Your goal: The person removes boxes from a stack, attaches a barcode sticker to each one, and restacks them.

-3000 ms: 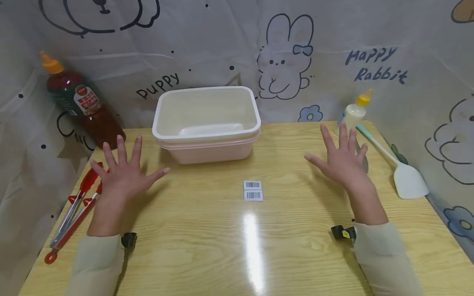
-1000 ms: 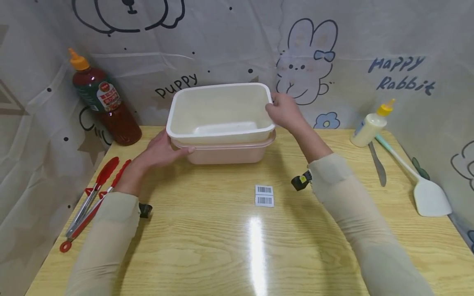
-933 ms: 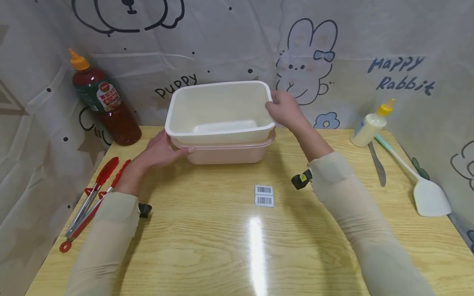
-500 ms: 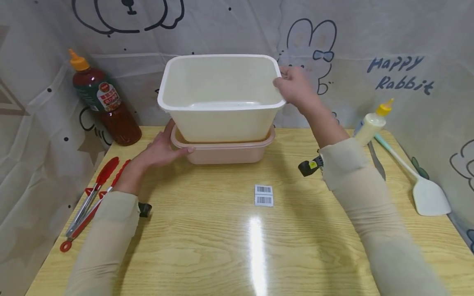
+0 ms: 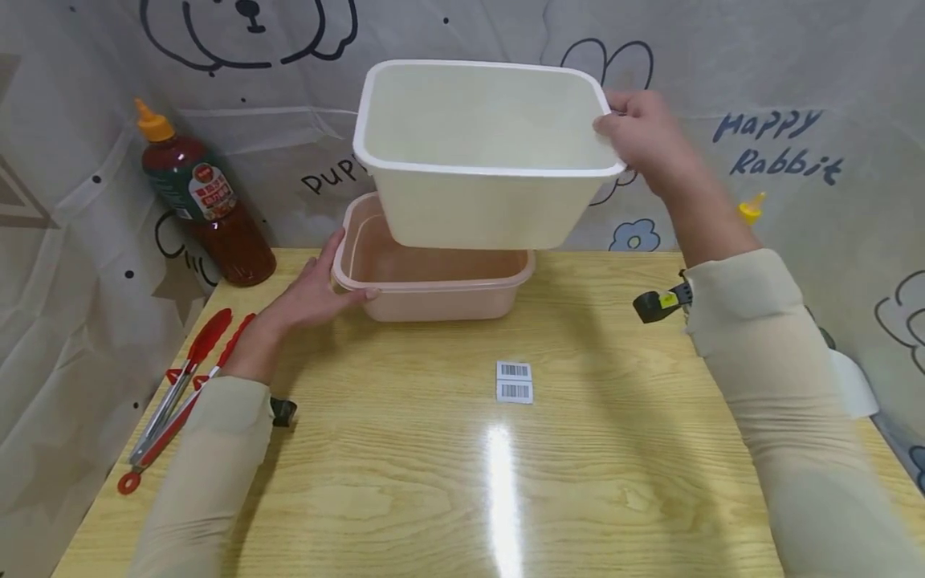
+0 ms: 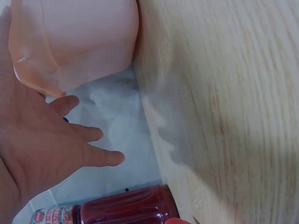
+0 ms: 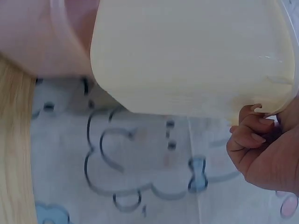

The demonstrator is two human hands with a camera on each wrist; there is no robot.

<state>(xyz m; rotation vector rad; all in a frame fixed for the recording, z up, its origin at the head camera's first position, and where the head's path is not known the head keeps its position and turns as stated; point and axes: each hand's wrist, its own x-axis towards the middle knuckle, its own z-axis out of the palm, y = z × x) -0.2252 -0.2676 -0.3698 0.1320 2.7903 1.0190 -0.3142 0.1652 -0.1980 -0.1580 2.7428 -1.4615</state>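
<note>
Your right hand (image 5: 639, 136) gripped the right rim of the cream rectangular plastic tub (image 5: 480, 152), raised clear above the pink plastic tub (image 5: 426, 281) your flat left hand (image 5: 307, 293) steadied; only the right-wrist view showed fingers (image 7: 247, 133) curled beneath.

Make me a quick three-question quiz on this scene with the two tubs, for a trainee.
1. True or false: the white tub sits nested in the pink tub.
2. Which hand grips the white tub's rim? A) left B) right C) both
3. Fill in: the left hand rests against the ___ tub on the table.

Key:
1. False; it is held in the air above the pink tub.
2. B; the right hand grips its right rim.
3. pink
</note>
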